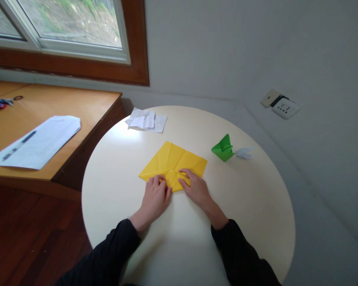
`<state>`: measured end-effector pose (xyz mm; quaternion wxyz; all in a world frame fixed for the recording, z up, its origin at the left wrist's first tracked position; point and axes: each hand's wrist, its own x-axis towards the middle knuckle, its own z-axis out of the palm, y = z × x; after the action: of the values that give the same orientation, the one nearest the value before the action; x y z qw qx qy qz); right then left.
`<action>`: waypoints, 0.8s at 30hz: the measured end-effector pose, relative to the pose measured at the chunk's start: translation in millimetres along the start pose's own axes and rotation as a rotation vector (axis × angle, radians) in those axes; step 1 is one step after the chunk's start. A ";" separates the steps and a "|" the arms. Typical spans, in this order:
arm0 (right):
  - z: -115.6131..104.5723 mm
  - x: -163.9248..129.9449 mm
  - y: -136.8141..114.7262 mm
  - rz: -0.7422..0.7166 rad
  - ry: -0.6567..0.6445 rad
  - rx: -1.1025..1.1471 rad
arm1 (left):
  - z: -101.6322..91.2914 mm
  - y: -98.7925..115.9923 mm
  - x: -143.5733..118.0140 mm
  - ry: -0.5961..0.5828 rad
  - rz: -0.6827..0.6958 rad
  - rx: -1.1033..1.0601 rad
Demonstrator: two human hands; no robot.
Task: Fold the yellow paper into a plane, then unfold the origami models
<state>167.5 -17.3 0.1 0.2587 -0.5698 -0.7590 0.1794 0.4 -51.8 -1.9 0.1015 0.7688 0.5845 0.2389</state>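
Note:
A yellow sheet of origami paper [176, 159], marked with creases, lies on the round white table, its lower part folded over near my hands. At its lower left edge is my left hand [157, 194], fingers curled together on the paper and thumb by the bottom corner. My right hand [197, 190] rests on the lower right part, thumb and index finger apart and touching the folded layer. The fingers cover some of the lower folds. To the right sits a green folded paper piece [223, 147], beside a small white folded paper piece [244, 153].
White creased papers [146, 120] lie at the back of the round table [113, 174]. On the wooden desk [86, 101] at left are printed sheets [52, 135], a pen [19, 145] and scissors [6, 102]. A wall with a socket [285, 107] stands behind and right.

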 end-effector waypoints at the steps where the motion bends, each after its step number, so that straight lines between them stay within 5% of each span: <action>1: 0.2 0.1 0.3 0.000 0.000 -0.007 | 0.2 0.0 0.3 -0.001 -0.003 0.001; 24: 4.0 1.6 -2.3 -0.026 0.036 -0.121 | 3.2 1.3 1.3 0.000 0.019 0.065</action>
<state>163.0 -16.3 -1.5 0.2399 -0.5776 -0.7711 0.1194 3.3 -50.6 -3.8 0.0740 0.7771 0.5846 0.2208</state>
